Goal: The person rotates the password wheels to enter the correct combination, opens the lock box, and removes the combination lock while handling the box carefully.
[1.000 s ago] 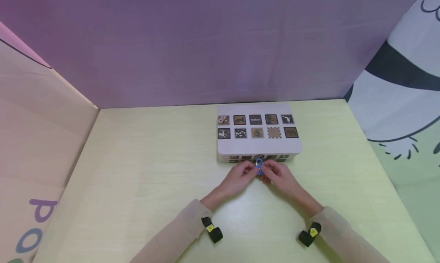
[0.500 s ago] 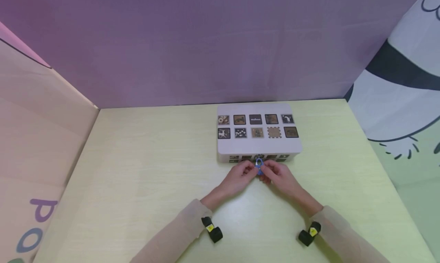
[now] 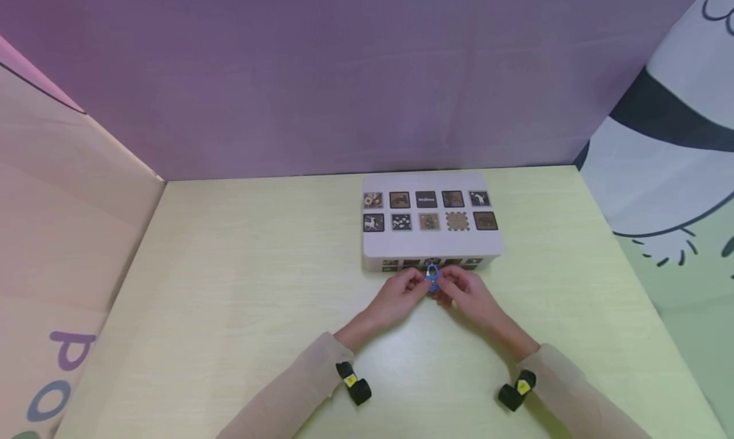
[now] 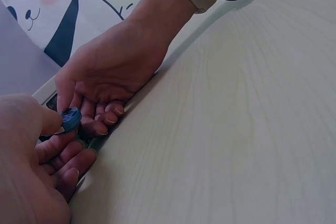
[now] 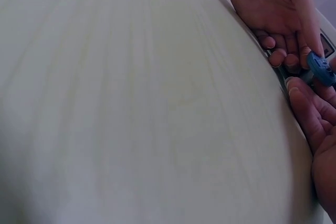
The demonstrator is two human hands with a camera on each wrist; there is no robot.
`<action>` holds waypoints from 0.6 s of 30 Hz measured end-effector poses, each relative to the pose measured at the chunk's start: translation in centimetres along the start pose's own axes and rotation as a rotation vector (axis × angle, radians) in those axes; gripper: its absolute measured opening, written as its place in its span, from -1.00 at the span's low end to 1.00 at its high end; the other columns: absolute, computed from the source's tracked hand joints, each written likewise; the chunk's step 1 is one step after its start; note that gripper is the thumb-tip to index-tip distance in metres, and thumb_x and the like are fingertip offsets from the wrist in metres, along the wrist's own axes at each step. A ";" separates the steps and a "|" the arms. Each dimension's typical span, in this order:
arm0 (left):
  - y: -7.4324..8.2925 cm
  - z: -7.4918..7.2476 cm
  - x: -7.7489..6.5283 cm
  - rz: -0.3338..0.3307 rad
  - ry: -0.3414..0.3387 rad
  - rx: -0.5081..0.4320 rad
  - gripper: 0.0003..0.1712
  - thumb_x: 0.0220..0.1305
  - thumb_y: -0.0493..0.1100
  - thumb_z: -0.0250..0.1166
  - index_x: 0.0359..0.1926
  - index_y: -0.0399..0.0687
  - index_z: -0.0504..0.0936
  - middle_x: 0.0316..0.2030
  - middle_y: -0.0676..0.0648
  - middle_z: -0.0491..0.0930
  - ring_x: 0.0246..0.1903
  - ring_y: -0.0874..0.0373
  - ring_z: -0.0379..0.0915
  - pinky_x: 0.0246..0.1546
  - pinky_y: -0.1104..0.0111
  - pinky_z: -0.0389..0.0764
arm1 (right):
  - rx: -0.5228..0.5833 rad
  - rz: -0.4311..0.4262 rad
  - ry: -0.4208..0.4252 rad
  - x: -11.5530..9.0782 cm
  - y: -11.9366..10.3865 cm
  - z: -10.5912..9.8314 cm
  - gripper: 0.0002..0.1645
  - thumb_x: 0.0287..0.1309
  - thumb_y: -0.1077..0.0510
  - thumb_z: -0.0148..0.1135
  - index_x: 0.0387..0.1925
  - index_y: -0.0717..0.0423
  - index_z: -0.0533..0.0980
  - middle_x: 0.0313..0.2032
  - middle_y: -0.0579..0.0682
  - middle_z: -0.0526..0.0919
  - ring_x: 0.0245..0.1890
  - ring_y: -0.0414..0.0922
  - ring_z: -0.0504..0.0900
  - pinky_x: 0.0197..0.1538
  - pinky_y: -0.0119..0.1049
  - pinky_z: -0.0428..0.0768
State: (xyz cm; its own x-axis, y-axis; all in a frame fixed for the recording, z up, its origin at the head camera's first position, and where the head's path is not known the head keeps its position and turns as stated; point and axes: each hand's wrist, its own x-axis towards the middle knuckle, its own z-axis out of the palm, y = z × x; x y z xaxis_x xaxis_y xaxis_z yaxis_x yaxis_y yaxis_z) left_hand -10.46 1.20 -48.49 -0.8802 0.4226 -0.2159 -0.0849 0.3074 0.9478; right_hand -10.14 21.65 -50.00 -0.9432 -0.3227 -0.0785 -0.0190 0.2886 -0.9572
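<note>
A small blue padlock (image 3: 434,287) with a looped shackle hangs at the front of a white box (image 3: 430,243), its loop right at the middle of the box's front edge. My left hand (image 3: 397,299) pinches the padlock from the left. From the other side my right hand (image 3: 471,299) pinches it, thumb on top and the other fingers curled beneath. In the left wrist view the round padlock body (image 4: 71,119) shows dark markings on its face between both thumbs. The right wrist view shows the blue body (image 5: 319,69) at its right edge.
Rows of small square pictures cover the box's lid. The box stands on a pale wooden table (image 3: 258,267), close to a purple backdrop (image 3: 321,88). Printed panels flank the table left and right. Black cameras are strapped to both sleeves.
</note>
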 end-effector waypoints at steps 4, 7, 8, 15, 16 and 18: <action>0.0 0.0 -0.1 0.006 0.002 -0.001 -0.69 0.56 0.04 0.14 -0.06 -0.10 0.61 -0.16 -0.01 0.62 -0.15 0.20 0.51 -0.03 0.28 0.59 | 0.005 -0.005 -0.007 0.0 -0.1 0.0 -0.74 0.47 0.29 0.08 -0.04 0.50 0.49 -0.30 0.27 0.68 -0.39 -0.19 0.64 -0.27 -0.33 0.70; 0.0 0.0 -0.1 0.007 0.001 0.000 -0.69 0.56 0.04 0.14 -0.06 -0.10 0.61 -0.16 -0.01 0.62 -0.16 0.21 0.50 -0.03 0.28 0.58 | 0.012 -0.006 -0.010 0.0 -0.2 0.1 -0.75 0.46 0.29 0.09 -0.06 0.49 0.49 -0.30 0.27 0.67 -0.39 -0.19 0.65 -0.27 -0.33 0.70; 0.0 0.0 -0.1 0.007 0.001 0.001 -0.69 0.56 0.04 0.14 -0.06 -0.10 0.61 -0.16 -0.01 0.61 -0.16 0.21 0.50 -0.04 0.29 0.58 | 0.015 -0.003 -0.011 0.0 -0.2 0.1 -0.75 0.46 0.29 0.09 -0.06 0.49 0.49 -0.30 0.27 0.67 -0.38 -0.19 0.65 -0.27 -0.34 0.70; 0.1 -0.1 -0.1 0.006 -0.004 -0.007 -0.70 0.56 0.04 0.14 -0.06 -0.08 0.61 -0.17 0.02 0.60 -0.17 0.22 0.50 -0.08 0.34 0.58 | 0.020 0.012 -0.009 0.0 -0.2 0.2 -0.75 0.48 0.29 0.08 -0.07 0.49 0.49 -0.30 0.27 0.68 -0.38 -0.19 0.65 -0.26 -0.34 0.70; 0.1 -0.1 -0.1 0.008 -0.005 -0.007 -0.70 0.56 0.04 0.14 -0.06 -0.08 0.61 -0.17 0.02 0.60 -0.17 0.22 0.50 -0.07 0.34 0.58 | 0.021 0.013 -0.009 0.0 -0.2 0.2 -0.75 0.48 0.28 0.08 -0.07 0.49 0.49 -0.30 0.27 0.67 -0.37 -0.18 0.65 -0.25 -0.34 0.70; 0.1 -0.1 -0.1 0.008 -0.007 -0.006 -0.69 0.57 0.05 0.12 -0.05 -0.08 0.60 -0.17 0.03 0.60 -0.17 0.23 0.50 -0.07 0.35 0.58 | 0.020 0.016 -0.009 -0.1 -0.3 0.2 -0.75 0.49 0.28 0.08 -0.07 0.48 0.50 -0.30 0.26 0.67 -0.37 -0.18 0.65 -0.25 -0.33 0.70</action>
State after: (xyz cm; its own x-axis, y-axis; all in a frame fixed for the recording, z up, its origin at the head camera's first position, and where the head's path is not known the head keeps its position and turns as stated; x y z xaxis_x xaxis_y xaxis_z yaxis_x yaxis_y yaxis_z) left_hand -10.39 1.10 -48.33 -0.8777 0.4308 -0.2101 -0.0809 0.2991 0.9508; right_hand -10.03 21.43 -49.79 -0.9402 -0.3267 -0.0964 0.0027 0.2758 -0.9612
